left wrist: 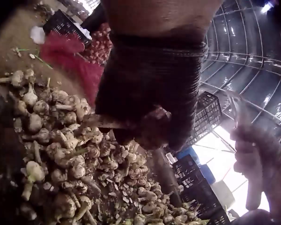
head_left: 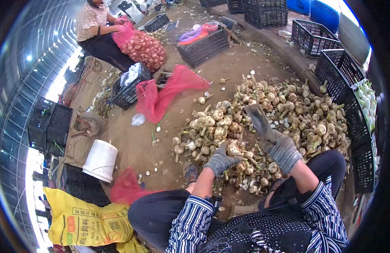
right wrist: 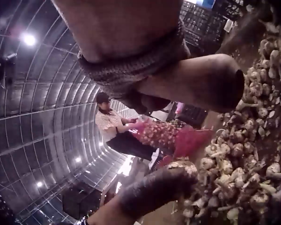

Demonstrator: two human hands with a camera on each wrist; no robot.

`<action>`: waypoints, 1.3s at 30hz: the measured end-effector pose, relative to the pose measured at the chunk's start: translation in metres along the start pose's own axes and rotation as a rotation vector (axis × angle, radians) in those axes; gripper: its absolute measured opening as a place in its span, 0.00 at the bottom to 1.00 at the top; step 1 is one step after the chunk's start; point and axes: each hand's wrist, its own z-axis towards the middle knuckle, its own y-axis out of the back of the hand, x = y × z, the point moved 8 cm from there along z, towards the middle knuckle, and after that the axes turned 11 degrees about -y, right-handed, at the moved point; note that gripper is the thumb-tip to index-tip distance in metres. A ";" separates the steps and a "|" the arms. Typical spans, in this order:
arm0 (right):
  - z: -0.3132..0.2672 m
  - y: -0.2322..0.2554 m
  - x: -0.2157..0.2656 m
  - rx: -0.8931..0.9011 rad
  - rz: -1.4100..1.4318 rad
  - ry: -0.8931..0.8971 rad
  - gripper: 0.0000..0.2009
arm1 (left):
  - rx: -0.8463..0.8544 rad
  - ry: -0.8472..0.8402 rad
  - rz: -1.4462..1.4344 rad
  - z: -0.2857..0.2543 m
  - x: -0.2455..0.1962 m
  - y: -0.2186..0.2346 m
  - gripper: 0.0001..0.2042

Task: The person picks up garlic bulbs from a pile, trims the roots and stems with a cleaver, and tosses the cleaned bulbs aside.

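A big pile of garlic bulbs (head_left: 279,109) with stems lies on the dirt floor in front of me. My left hand (head_left: 220,160), in a grey glove, grips one garlic bulb (head_left: 233,149) at the near edge of the pile. In the left wrist view the gloved left hand (left wrist: 150,93) is curled round that bulb, whose stem (left wrist: 100,123) sticks out to the left. My right hand (head_left: 283,149), also gloved, holds a wide-bladed knife (head_left: 259,122) raised just right of the bulb, blade pointing up and away. Garlic pile (right wrist: 248,154) fills the right wrist view's right side.
Black plastic crates (head_left: 338,71) line the right side and back; one (head_left: 365,105) holds trimmed white garlic. A red net bag (head_left: 161,95) and a white bucket (head_left: 101,160) lie left. A yellow sack (head_left: 85,221) sits near my knee. Another person (head_left: 98,29) handles a filled red net (head_left: 142,48).
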 end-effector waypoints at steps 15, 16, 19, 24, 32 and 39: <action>-0.009 -0.006 0.016 -0.039 -0.023 -0.260 0.19 | -0.117 -0.056 -0.042 -0.003 0.021 0.022 0.50; -0.009 -0.006 0.017 -0.041 -0.024 -0.260 0.19 | -0.123 -0.049 -0.044 -0.005 0.021 0.023 0.49; -0.007 -0.009 0.008 -0.017 -0.019 -0.324 0.19 | -0.118 -0.006 -0.027 -0.011 0.010 0.030 0.49; -0.002 -0.009 0.001 -0.013 -0.057 -0.254 0.20 | -0.109 0.019 -0.003 -0.008 0.015 0.027 0.49; -0.011 -0.008 0.008 0.004 0.006 -0.226 0.19 | -0.108 -0.002 0.016 -0.005 0.013 0.022 0.49; -0.011 -0.010 0.007 0.024 -0.085 -0.172 0.18 | -0.093 -0.022 0.002 0.000 0.019 0.017 0.50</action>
